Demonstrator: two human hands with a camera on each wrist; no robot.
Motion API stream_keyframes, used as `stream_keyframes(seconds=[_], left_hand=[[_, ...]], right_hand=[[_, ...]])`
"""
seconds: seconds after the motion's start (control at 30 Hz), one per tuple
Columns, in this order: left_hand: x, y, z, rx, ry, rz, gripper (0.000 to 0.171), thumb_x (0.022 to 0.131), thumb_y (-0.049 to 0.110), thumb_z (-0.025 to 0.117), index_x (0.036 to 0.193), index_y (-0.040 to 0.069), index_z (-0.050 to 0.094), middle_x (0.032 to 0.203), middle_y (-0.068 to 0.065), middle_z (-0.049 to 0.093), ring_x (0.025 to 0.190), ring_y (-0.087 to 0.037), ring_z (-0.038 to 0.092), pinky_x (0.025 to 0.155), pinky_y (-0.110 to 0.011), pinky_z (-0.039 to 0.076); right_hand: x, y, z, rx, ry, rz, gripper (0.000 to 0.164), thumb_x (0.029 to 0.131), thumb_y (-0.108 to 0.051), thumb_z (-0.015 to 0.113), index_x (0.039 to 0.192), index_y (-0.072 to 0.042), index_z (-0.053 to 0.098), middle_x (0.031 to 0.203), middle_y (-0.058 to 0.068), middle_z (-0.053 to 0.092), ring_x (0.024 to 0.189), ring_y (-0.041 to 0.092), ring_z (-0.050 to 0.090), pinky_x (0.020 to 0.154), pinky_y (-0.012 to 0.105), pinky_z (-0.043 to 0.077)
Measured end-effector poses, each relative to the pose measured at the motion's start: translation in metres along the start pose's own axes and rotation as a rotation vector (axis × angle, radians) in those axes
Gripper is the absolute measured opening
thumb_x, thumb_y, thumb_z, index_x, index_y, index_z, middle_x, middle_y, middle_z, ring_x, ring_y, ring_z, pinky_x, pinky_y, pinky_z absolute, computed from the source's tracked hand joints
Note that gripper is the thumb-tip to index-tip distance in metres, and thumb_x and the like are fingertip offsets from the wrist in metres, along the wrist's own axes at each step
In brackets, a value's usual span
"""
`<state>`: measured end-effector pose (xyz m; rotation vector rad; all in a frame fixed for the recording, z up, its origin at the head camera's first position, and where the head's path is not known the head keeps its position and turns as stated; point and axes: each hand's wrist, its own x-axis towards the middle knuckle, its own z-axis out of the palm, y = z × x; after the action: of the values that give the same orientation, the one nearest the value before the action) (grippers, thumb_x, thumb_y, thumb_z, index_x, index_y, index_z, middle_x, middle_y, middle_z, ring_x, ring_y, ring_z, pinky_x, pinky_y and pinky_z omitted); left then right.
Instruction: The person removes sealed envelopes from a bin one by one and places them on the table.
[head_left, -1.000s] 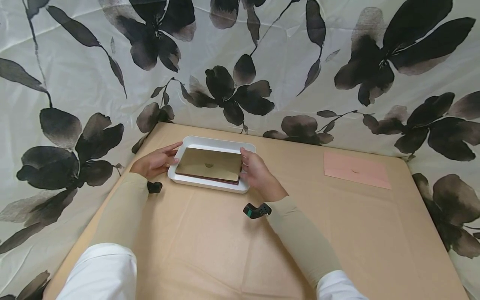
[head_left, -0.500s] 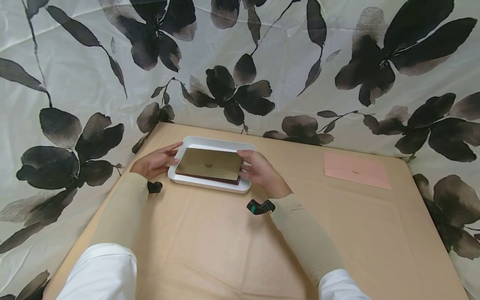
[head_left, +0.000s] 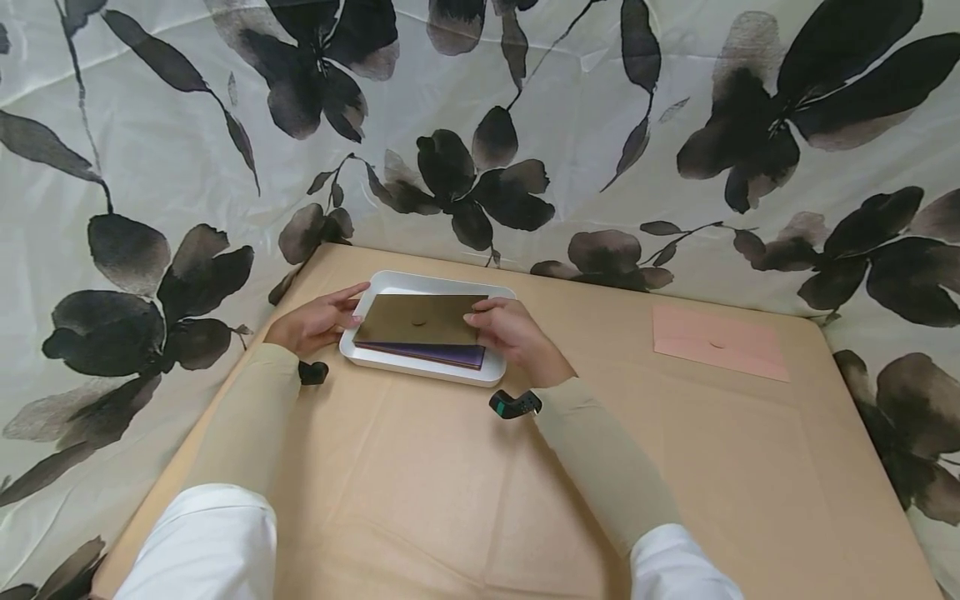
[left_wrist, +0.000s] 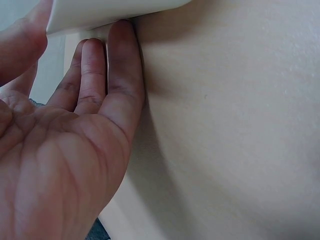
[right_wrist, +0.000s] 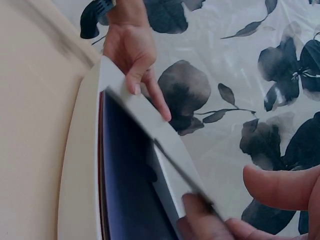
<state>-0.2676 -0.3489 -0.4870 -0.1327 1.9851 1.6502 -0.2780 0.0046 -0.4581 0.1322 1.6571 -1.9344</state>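
Head view: we are noting left hand (head_left: 306, 327) pinching white rectangular plastic tray (head_left: 405, 364), right hand (head_left: 519, 337) holding gold rectangular card (head_left: 412, 315); shallow edge hold is risking slippage.

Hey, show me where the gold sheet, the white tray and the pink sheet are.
Gold sheet (head_left: 416, 317): head view, middle of its upper face.
White tray (head_left: 437, 286): head view, its far edge, beyond the gold sheet.
Pink sheet (head_left: 722, 336): head view, middle of its upper face.
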Motion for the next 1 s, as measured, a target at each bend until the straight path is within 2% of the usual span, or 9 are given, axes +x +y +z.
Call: stream_keyframes(seconds=[0.1,0.17,0.27,0.37,0.5,0.77,0.9,0.93,1.0], left_hand=[[0.001,0.0,-0.001,0.004,0.004,0.0,0.084,0.105,0.0,0.052,0.169,0.034,0.009,0.177,-0.01,0.011,0.156,-0.033,0.024,0.106,-0.032,0.049],[0.001,0.0,-0.001,0.004,0.006,-0.003,0.084,0.105,-0.001,0.051,0.169,0.034,0.009,0.177,-0.01,0.012,0.156,-0.033,0.025,0.11,-0.035,0.048],[0.001,0.0,0.0,-0.005,0.007,-0.007,0.083,0.105,0.0,0.051,0.169,0.034,0.009,0.177,-0.01,0.012,0.156,-0.033,0.025,0.119,-0.044,0.04],[0.001,0.001,0.0,-0.015,0.006,-0.007,0.083,0.105,0.0,0.051,0.169,0.034,0.01,0.177,-0.01,0.011,0.156,-0.034,0.024,0.124,-0.052,0.03],[0.001,0.001,0.001,-0.012,0.005,-0.003,0.083,0.105,-0.001,0.051,0.169,0.033,0.009,0.177,-0.01,0.011,0.156,-0.033,0.024,0.124,-0.052,0.029],[0.002,0.001,0.002,-0.059,0.005,-0.003,0.086,0.103,-0.005,0.051,0.169,0.032,0.01,0.177,-0.01,0.011,0.156,-0.032,0.022,0.126,-0.054,0.025],[0.002,0.001,0.001,-0.04,0.013,-0.003,0.087,0.103,-0.004,0.054,0.169,0.033,0.011,0.176,-0.011,0.014,0.154,-0.032,0.026,0.122,-0.047,0.035],[0.002,0.0,0.001,-0.035,0.014,-0.002,0.087,0.103,-0.004,0.054,0.169,0.033,0.011,0.176,-0.011,0.014,0.153,-0.032,0.027,0.118,-0.042,0.04],[0.001,0.0,0.0,-0.039,0.009,0.003,0.087,0.103,-0.004,0.053,0.169,0.032,0.01,0.176,-0.011,0.013,0.154,-0.033,0.025,0.119,-0.044,0.039]], right_hand=[[0.005,0.005,0.001,-0.039,0.011,-0.033,0.054,0.095,0.005,0.068,0.145,0.006,0.049,0.117,0.012,0.059,0.101,0.021,0.063,0.094,0.036,0.058],[0.009,0.008,0.002,-0.063,0.022,-0.054,0.054,0.093,0.007,0.069,0.144,0.005,0.051,0.106,0.008,0.058,0.088,0.016,0.063,0.079,0.029,0.057],[0.013,0.012,0.002,-0.062,0.021,-0.083,0.056,0.09,0.013,0.068,0.143,0.004,0.052,0.104,0.008,0.054,0.08,0.015,0.063,0.068,0.024,0.056],[0.017,0.015,0.002,-0.052,0.011,-0.101,0.061,0.087,0.019,0.066,0.144,0.003,0.051,0.12,0.012,0.053,0.084,0.019,0.063,0.068,0.024,0.059],[0.02,0.016,0.001,-0.058,0.004,-0.113,0.065,0.086,0.02,0.066,0.145,-0.001,0.052,0.142,0.018,0.05,0.09,0.022,0.063,0.07,0.024,0.06],[0.025,0.02,0.001,-0.071,0.021,-0.12,0.064,0.084,0.02,0.069,0.143,-0.004,0.058,0.136,0.017,0.056,0.089,0.02,0.063,0.071,0.024,0.058],[0.027,0.022,0.001,-0.059,0.019,-0.131,0.066,0.083,0.023,0.066,0.142,-0.006,0.059,0.138,0.019,0.056,0.089,0.021,0.064,0.069,0.024,0.059],[0.027,0.022,0.001,-0.057,0.019,-0.134,0.067,0.083,0.024,0.065,0.142,-0.006,0.059,0.138,0.019,0.056,0.088,0.021,0.064,0.069,0.024,0.059],[0.027,0.021,0.002,-0.061,0.019,-0.141,0.066,0.082,0.025,0.064,0.141,-0.006,0.06,0.135,0.019,0.058,0.086,0.02,0.064,0.067,0.024,0.058]])
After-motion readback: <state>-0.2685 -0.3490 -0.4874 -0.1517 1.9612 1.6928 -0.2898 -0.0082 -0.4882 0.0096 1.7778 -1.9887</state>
